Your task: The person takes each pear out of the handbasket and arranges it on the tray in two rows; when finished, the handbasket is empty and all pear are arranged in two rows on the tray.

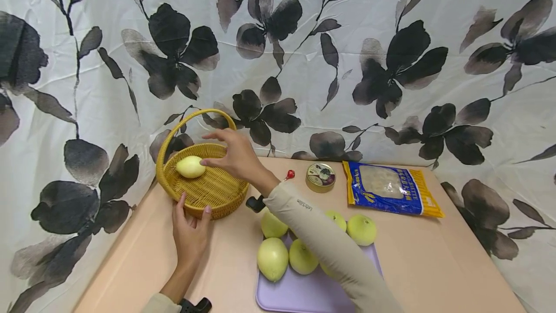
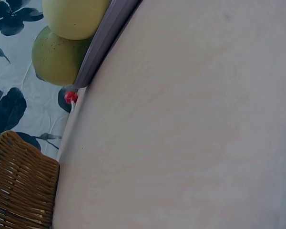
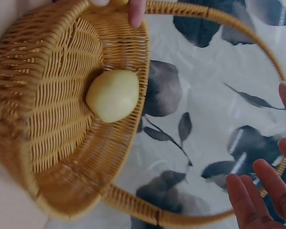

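Observation:
A pale yellow, oval fruit (image 1: 190, 166) lies at the left inside a yellow wicker basket (image 1: 217, 211) with a tall arched handle. Over the basket is my right hand (image 1: 240, 158), fingers extended and spread, holding nothing; its thumb overlaps the fruit's right end in the head view. In the right wrist view the fruit (image 3: 113, 95) rests against the woven wall, apart from the right fingers (image 3: 262, 195). My left hand (image 1: 190, 235) grips the basket's near rim, thumb and fingers set apart, with one fingertip over the edge. The left wrist view shows only the basket's side (image 2: 24, 186), not this hand.
A lilac tray (image 1: 304, 298) bears several yellow-green fruits (image 1: 272, 259), partly behind the right sleeve. Behind it are a red lollipop (image 1: 290, 174), a round tin (image 1: 320, 177) and a blue and yellow food packet (image 1: 386, 187). A floral cloth (image 1: 330, 86) hangs along the table's back.

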`<action>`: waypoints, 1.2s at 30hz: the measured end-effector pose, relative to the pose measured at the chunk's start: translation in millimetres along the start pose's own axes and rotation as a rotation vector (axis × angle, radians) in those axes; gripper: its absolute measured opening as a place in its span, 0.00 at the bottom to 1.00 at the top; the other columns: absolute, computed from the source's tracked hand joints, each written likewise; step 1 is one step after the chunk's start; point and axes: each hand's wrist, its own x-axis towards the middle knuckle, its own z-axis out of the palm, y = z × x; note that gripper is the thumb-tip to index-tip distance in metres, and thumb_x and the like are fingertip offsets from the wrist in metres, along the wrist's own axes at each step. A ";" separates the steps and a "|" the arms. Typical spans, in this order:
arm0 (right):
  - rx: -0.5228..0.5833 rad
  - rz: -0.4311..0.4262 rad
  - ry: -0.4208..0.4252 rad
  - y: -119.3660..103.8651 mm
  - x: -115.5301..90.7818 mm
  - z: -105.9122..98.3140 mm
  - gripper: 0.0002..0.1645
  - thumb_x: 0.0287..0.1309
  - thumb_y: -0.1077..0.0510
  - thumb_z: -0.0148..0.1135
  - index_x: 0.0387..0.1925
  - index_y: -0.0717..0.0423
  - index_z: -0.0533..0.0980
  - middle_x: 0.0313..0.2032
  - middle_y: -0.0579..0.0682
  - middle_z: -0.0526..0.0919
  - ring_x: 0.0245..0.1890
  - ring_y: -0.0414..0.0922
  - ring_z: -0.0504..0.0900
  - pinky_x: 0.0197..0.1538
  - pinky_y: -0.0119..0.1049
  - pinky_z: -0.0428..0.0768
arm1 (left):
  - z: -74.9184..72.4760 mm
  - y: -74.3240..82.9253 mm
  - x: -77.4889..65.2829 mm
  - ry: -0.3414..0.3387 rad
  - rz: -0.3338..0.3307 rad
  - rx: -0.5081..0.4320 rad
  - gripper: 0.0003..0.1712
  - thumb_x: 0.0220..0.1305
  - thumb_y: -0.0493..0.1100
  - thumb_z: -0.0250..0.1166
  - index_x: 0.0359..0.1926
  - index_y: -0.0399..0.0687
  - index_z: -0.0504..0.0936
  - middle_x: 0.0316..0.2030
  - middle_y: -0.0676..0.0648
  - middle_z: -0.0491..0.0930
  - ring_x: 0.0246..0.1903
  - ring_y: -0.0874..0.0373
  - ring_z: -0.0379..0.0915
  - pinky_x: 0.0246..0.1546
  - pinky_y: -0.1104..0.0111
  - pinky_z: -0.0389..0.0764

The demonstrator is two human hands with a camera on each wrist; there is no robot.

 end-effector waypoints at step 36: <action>-0.100 0.065 -0.458 40.9 67.1 128.7 0.39 0.62 0.50 0.78 0.73 0.44 0.76 0.73 0.46 0.78 0.73 0.45 0.74 0.73 0.34 0.74 | -0.3 -1.4 -0.5 0.034 0.021 -0.001 0.47 0.74 0.47 0.70 0.85 0.56 0.55 0.82 0.43 0.52 0.80 0.40 0.55 0.73 0.41 0.70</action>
